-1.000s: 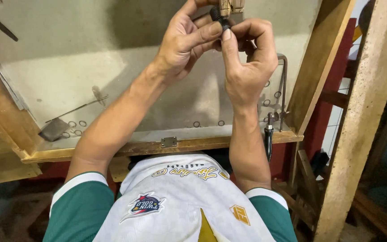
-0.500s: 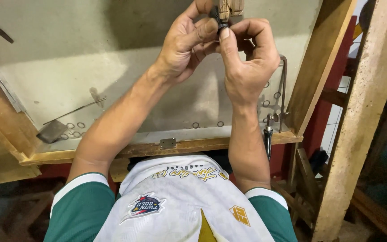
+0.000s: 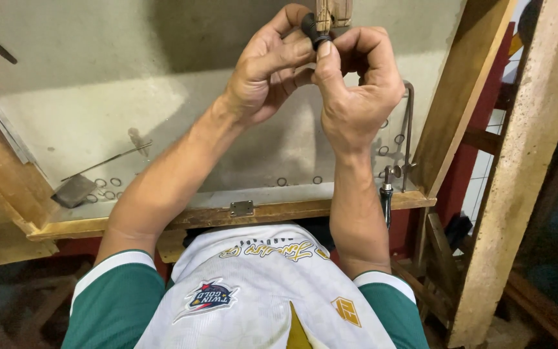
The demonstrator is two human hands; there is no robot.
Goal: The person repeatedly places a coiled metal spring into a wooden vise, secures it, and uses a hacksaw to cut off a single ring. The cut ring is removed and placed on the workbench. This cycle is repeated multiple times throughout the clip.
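1. Head view: we look down on our left hand (image 3: 272, 68) and right hand (image 3: 356, 84), raised close together at the top of the frame, knuckles nearly touching.
2. Our left thumb and forefinger are pinched on a small dark ring-like piece (image 3: 311, 29); our right thumb presses up against the same piece from below, so both hands are clamped on it.
3. The dark piece sits against the lower end of a wooden peg (image 3: 330, 11) that comes down from the top edge. We cannot tell whether the piece goes around the peg or only rests on it.
4. Beneath the hands lies a pale tray-like work surface (image 3: 85, 97) with a wooden front edge (image 3: 182, 220) carrying a small metal hinge plate (image 3: 241, 208).
5. Small metal rings (image 3: 106, 187) lie scattered on the surface: several at the left and a few more near our right wrist, all well apart from the hands.
6. A thin metal rod with a flat dark end (image 3: 75, 187) lies at the left, just beside the left group of rings.
7. To the right of our right forearm a metal saw frame (image 3: 409, 136) stands upright, its dark handle (image 3: 387, 203) hanging over the front edge.
8. Wooden posts (image 3: 518, 168) rise on the right side.
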